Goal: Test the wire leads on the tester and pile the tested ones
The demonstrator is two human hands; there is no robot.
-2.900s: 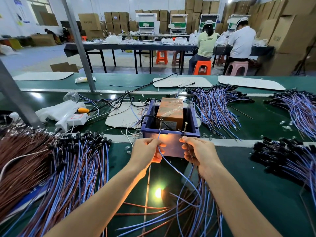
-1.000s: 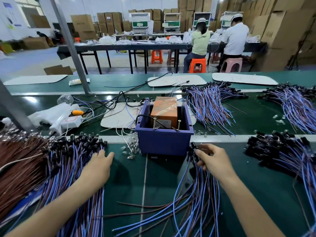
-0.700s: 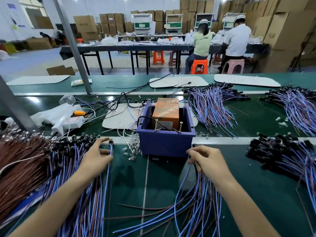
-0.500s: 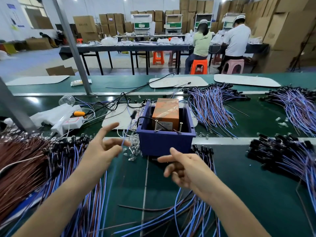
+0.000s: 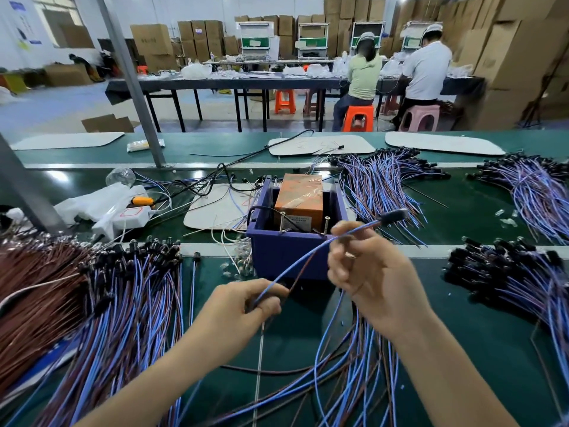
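Note:
The tester is a purple bin (image 5: 289, 254) holding an orange box (image 5: 300, 192), with two upright metal screws at its near rim. A blue and brown wire lead (image 5: 308, 252) stretches in front of it, its black cap up at the right. My left hand (image 5: 243, 306) pinches the lead's bare end low down. My right hand (image 5: 369, 272) grips the lead near the cap, level with the bin's right corner. A pile of leads (image 5: 123, 303) lies to the left, and another pile (image 5: 348, 359) spreads under my right arm.
More lead bundles lie at the right (image 5: 517, 272) and behind the bin (image 5: 381, 183). Brown wires (image 5: 37, 291) heap at far left. A white power strip (image 5: 129, 215) and plastic bags sit at back left. A grey post (image 5: 132, 84) rises from the bench. Two people work at a far table.
Both hands left the piles and came together before the bin. A single lead from the left pile now hangs between them, where half a second ago my right hand was open.

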